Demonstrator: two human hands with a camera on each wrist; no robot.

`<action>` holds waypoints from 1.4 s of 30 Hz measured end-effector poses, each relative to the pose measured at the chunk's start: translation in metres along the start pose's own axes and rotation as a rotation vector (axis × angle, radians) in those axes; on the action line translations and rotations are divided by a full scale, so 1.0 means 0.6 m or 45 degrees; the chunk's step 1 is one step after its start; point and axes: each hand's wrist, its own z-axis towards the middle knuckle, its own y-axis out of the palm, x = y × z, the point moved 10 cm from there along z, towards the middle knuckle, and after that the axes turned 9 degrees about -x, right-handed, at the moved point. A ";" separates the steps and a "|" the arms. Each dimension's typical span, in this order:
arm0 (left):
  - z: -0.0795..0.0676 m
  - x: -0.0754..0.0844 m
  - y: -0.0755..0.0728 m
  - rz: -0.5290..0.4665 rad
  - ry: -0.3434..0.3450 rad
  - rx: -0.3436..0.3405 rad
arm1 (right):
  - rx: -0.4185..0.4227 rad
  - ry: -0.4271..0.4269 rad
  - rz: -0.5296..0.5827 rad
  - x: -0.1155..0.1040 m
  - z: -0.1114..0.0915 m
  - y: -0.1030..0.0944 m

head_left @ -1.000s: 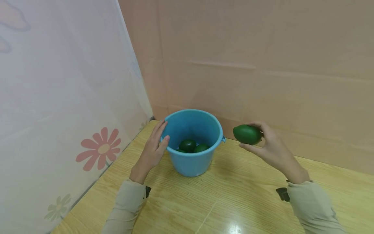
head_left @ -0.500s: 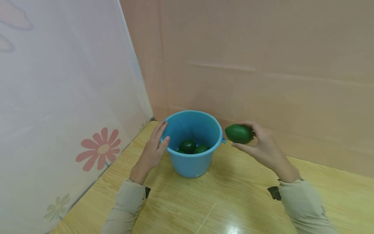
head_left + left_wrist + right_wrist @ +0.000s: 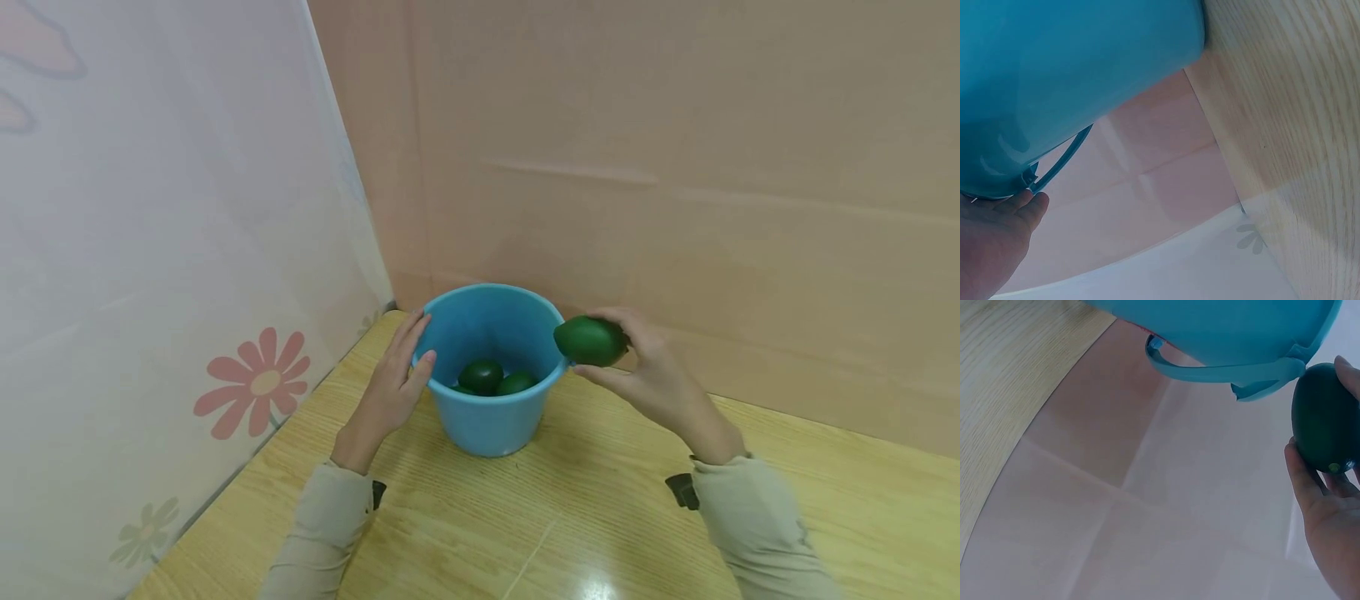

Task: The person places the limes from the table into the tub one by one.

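A blue plastic bucket (image 3: 487,425) stands upright on the wooden surface, with several dark green oval fruits (image 3: 481,377) lying at its bottom. At the bucket's left rim my left hand (image 3: 387,379) rests, fingers and thumb extended against the edge. My right hand (image 3: 656,379) holds another green oval fruit (image 3: 591,341) between thumb and fingers, its pointed end at the bucket's right rim. In the right wrist view this fruit (image 3: 1325,419) sits close beside the rim and the handle (image 3: 1229,373). The left wrist view catches my left fingertips near the bucket's rim.
A wood-grain surface (image 3: 525,517) spreads under the bucket. Behind it rises a tan covering (image 3: 637,167), and a pale flower-printed sheet (image 3: 187,208) hangs along the left side. The bucket sits near the corner where they meet.
My right hand has moved left with the green oval fruit, from beside the bucket to its right rim. My left hand has stayed at the left rim.
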 end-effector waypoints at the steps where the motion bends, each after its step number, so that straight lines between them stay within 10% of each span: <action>1: 0.000 0.000 0.000 0.001 0.000 0.000 | -0.004 -0.002 0.003 -0.001 0.001 0.002; 42: -0.001 -0.002 0.000 -0.015 0.008 0.001 | -0.101 -0.034 0.026 -0.036 0.042 0.060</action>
